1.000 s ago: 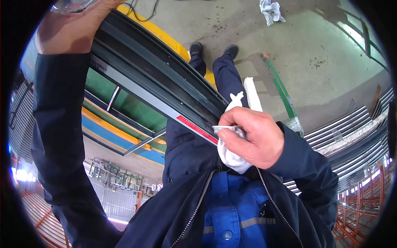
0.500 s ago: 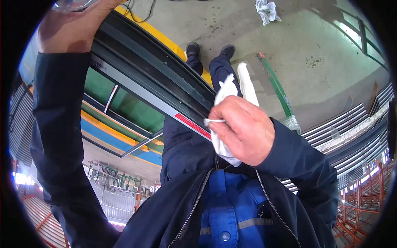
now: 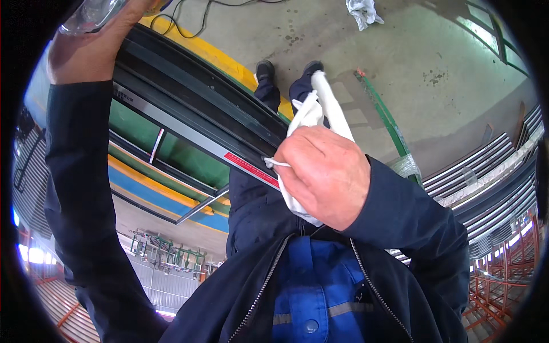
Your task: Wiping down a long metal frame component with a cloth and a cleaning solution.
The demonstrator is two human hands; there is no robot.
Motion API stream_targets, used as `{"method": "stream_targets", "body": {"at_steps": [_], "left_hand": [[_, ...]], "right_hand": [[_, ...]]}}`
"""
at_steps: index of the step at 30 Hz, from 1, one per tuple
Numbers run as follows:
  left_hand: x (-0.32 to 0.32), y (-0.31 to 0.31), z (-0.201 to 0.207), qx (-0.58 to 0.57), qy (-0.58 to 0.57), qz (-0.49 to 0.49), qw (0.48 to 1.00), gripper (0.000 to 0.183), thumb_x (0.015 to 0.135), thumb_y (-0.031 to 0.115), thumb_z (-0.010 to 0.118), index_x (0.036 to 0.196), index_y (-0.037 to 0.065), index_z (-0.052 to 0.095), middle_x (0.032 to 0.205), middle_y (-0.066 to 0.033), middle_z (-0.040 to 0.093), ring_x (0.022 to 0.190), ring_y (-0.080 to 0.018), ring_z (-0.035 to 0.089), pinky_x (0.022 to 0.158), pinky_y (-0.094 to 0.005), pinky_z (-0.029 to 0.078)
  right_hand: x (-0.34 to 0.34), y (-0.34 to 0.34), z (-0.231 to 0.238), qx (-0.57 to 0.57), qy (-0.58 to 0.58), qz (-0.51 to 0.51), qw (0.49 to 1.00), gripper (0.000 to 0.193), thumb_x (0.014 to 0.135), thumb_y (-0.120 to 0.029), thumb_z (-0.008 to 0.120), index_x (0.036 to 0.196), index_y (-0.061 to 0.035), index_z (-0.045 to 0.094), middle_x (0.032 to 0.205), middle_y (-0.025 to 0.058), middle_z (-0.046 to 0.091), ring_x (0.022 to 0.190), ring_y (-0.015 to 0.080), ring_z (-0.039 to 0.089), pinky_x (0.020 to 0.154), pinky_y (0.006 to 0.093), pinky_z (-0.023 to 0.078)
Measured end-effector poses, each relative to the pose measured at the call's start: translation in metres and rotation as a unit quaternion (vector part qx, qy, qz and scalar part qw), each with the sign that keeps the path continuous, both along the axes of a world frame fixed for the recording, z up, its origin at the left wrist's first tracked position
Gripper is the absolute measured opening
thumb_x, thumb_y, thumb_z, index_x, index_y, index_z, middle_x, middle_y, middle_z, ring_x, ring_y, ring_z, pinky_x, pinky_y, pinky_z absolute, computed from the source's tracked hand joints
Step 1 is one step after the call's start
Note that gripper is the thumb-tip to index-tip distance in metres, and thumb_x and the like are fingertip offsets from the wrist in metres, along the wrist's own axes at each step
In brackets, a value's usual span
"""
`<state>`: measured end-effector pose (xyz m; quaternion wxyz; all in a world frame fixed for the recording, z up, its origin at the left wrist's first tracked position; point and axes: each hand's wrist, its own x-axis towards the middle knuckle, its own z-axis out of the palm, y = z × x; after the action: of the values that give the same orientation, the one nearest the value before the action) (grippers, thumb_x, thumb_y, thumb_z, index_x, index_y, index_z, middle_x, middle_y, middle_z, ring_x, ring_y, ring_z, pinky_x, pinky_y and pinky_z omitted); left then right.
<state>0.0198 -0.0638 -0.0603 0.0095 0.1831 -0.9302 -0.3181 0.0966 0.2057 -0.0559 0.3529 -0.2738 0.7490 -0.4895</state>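
My right hand point(image 3: 326, 177) is closed on a white cloth point(image 3: 306, 117) at the near end of a long dark metal profile point(image 3: 197, 83). One thin twisted end of the cloth sticks out between thumb and fingers, against the profile. White fabric hangs beyond the knuckles too. At the upper left my left hand point(image 3: 94, 48) is wrapped round a clear plastic bottle point(image 3: 91, 16), cut off by the view's rim, so its fingertips are hidden. A red label point(image 3: 251, 167) is on the profile's grey side strip.
A yellow-edged bench point(image 3: 223, 51) runs under the profile. Black cable point(image 3: 203, 20) lies at the top, and a crumpled white wrapper point(image 3: 364, 12) on the floor. To the right are a green bar point(image 3: 380, 111) and stacked metal profiles point(image 3: 486, 166).
My right hand has shifted a little left along the profile with the cloth. My left hand has moved slightly left and down, and more of the bottle shows.
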Motion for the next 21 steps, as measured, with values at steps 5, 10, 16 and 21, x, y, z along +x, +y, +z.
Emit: {"method": "stream_targets", "body": {"at_steps": [5, 10, 16, 21], "left_hand": [[-0.001, -0.006, 0.019, -0.025, -0.051, 0.056, 0.997, 0.038, 0.079, 0.01, 0.084, 0.111, -0.001, 0.066, 0.102, -0.0077, 0.072, 0.089, -0.0156, 0.07, 0.081, -0.0279, 0.056], [-0.003, -0.008, 0.017, 0.001, -0.009, -0.02, 1.0, 0.04, 0.079, 0.01, 0.084, 0.113, -0.001, 0.066, 0.104, -0.0083, 0.071, 0.093, -0.0167, 0.07, 0.082, -0.029, 0.056], [-0.001, -0.007, 0.01, 0.001, -0.021, -0.011, 1.0, 0.045, 0.078, 0.009, 0.084, 0.117, 0.0, 0.064, 0.106, -0.0096, 0.071, 0.094, -0.018, 0.07, 0.084, -0.0293, 0.056], [-0.006, -0.05, 0.001, 0.126, 0.004, -0.001, 0.992, 0.044, 0.079, 0.008, 0.083, 0.117, -0.001, 0.063, 0.108, -0.0111, 0.071, 0.096, -0.0191, 0.069, 0.085, -0.0299, 0.056]], "right_hand": [[0.004, 0.008, 0.011, 0.014, -0.024, 0.037, 0.999, 0.012, 0.08, 0.0, 0.067, 0.087, -0.0004, 0.057, 0.079, 0.0151, 0.057, 0.075, 0.0341, 0.059, 0.067, 0.0417, 0.049], [-0.005, -0.011, 0.002, -0.025, 0.028, 0.005, 0.999, 0.013, 0.081, -0.002, 0.068, 0.087, -0.0007, 0.056, 0.081, 0.0146, 0.058, 0.079, 0.0336, 0.06, 0.071, 0.0413, 0.049], [0.007, 0.018, 0.009, 0.028, -0.008, 0.054, 0.998, 0.014, 0.079, -0.002, 0.068, 0.085, -0.0008, 0.056, 0.078, 0.0152, 0.056, 0.076, 0.034, 0.059, 0.069, 0.0414, 0.049], [-0.001, -0.004, 0.002, -0.02, 0.017, 0.021, 0.999, 0.014, 0.079, -0.002, 0.067, 0.084, -0.0012, 0.054, 0.078, 0.0153, 0.056, 0.075, 0.0355, 0.058, 0.07, 0.0428, 0.049]]}}
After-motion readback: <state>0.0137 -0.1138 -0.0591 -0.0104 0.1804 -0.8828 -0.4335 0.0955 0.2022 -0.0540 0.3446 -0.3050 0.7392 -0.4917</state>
